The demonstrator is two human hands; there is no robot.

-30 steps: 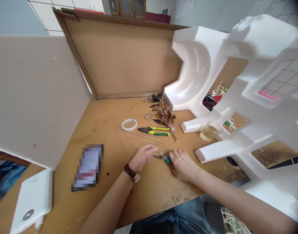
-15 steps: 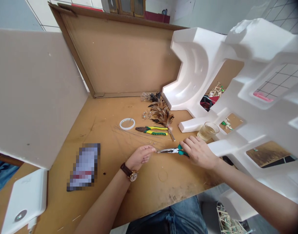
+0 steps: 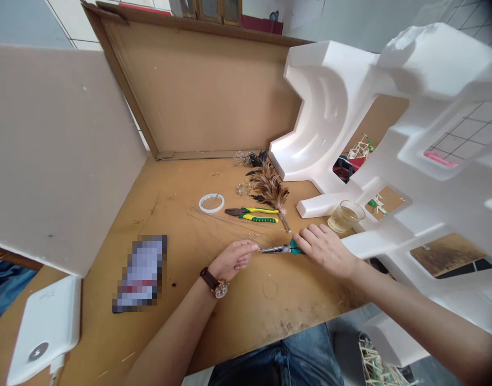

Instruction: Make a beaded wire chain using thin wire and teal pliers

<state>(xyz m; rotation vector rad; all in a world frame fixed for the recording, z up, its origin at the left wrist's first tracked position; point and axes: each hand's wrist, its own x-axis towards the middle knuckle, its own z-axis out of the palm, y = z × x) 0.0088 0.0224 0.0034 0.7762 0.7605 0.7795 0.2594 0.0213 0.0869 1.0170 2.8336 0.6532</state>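
My right hand (image 3: pixel 324 247) is wrapped round the green handles of long-nose pliers (image 3: pixel 276 249), whose jaws point left. At the tip of the jaws, my left hand (image 3: pixel 234 258) pinches something too small to make out; a watch is on that wrist. Beyond my hands lie yellow-green pliers (image 3: pixel 262 218), a white ring-shaped roll (image 3: pixel 211 210) and thin wires. A bundle of brown feathers (image 3: pixel 267 185) rests behind the pliers. A thin wire loop (image 3: pixel 270 298) lies on the table in front of my hands.
White foam packing (image 3: pixel 316 112) stands along the right, with a glass of liquid (image 3: pixel 345 216) beside it. A cardboard panel (image 3: pixel 213 102) closes off the back, a pale board (image 3: pixel 60 155) the left. A blurred-out flat object (image 3: pixel 141 274) and a white power bank (image 3: pixel 48 327) lie left.
The pliers and my right hand have shifted slightly left, and the jaws look a little narrower. The whole view has also moved slightly.
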